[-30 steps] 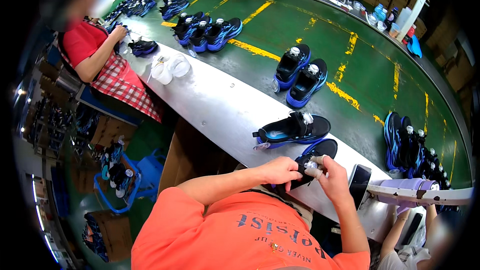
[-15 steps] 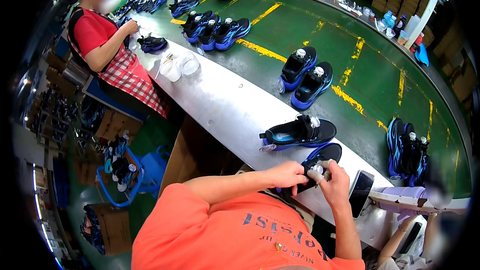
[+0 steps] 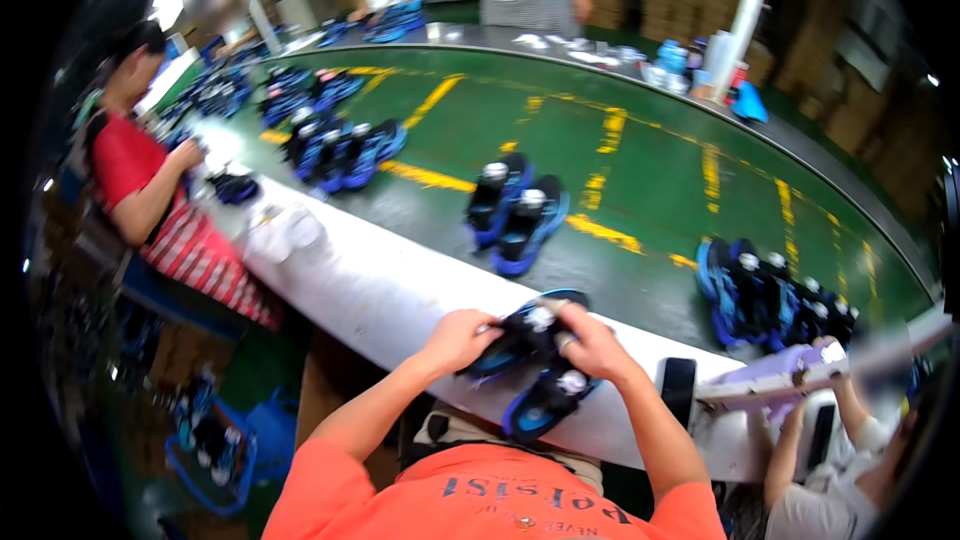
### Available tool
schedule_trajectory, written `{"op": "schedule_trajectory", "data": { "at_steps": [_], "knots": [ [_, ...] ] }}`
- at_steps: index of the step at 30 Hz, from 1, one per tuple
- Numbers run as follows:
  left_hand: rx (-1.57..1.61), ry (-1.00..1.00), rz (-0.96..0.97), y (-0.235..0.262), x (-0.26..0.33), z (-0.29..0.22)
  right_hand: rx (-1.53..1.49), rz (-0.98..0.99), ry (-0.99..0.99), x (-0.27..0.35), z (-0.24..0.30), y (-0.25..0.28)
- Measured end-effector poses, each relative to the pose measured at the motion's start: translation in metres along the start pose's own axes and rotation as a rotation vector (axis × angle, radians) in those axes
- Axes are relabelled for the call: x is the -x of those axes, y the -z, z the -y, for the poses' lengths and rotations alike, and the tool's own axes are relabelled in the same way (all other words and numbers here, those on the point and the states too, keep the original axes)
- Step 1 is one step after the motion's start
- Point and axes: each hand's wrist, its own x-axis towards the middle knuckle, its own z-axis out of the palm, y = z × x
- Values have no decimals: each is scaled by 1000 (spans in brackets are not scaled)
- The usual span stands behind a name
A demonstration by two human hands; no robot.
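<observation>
A black and blue sports shoe (image 3: 512, 340) with white stuffing in its opening rests on the white ledge (image 3: 380, 290) in front of me. My left hand (image 3: 455, 340) grips its left end and my right hand (image 3: 592, 345) grips its right side. A second matching shoe (image 3: 545, 407) lies just below, at the ledge's near edge, touching the held one. My orange shirt fills the bottom of the view.
A green conveyor (image 3: 640, 170) with yellow marks carries shoe pairs (image 3: 515, 210), (image 3: 340, 150), (image 3: 770, 295). A person in red (image 3: 150, 190) sits at left, and a co-worker's hand (image 3: 825, 355) holds a lilac piece at right. A flat black object (image 3: 678, 390) stands on the ledge.
My hands have moved from the nearer shoe to the shoe farther up the ledge. The nearer shoe now lies free below them. My head has turned, shifting the view.
</observation>
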Motion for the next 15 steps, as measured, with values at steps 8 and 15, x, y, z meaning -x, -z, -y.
{"op": "schedule_trajectory", "data": {
  "at_steps": [8,15],
  "knots": [
    [201,-45,-118,-47,-3,-18,163,40,136,-10,-14,13],
    [332,255,-56,-45,-12,-11,654,56,220,12,5,-7]
  ]
}}
